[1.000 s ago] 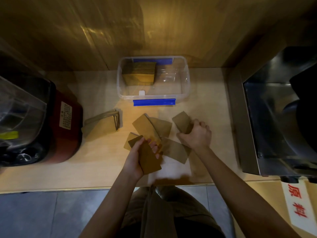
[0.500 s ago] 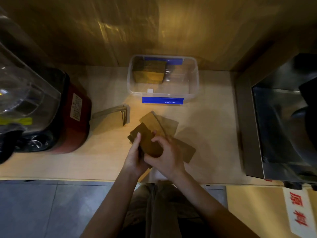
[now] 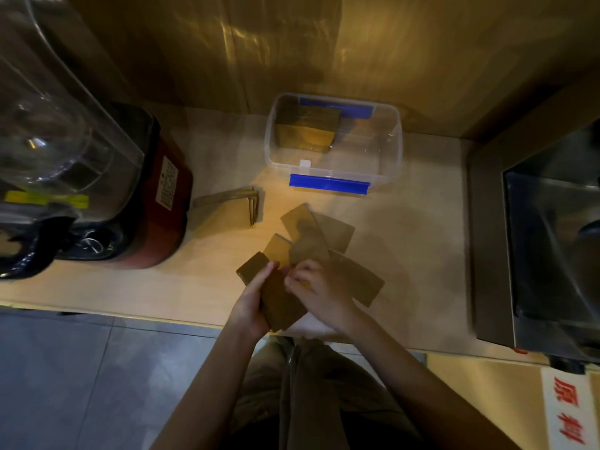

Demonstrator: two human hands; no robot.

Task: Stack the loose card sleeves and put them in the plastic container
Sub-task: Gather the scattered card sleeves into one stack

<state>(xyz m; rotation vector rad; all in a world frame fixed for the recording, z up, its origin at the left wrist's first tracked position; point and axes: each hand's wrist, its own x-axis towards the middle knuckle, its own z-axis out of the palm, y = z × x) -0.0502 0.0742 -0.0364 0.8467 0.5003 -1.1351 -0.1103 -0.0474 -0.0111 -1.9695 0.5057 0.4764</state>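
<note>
We are gripping the gathered stack (image 3: 279,295) in our left hand (image 3: 251,303); our right hand (image 3: 319,289), fingers curled, is pinching a sleeve onto it; loose sleeves (image 3: 324,237) are lying just beyond, nearer the right hand.

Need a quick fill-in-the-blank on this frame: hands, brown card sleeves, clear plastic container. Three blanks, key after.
1. The stack of brown card sleeves is gripped in the ____ hand.
2. The clear plastic container has clips of ____ colour.
3. The sleeves already in the container sit in its ____ half.

Missing words: left; blue; left

Right hand touches the stack; loose sleeves lie on the counter.
</note>
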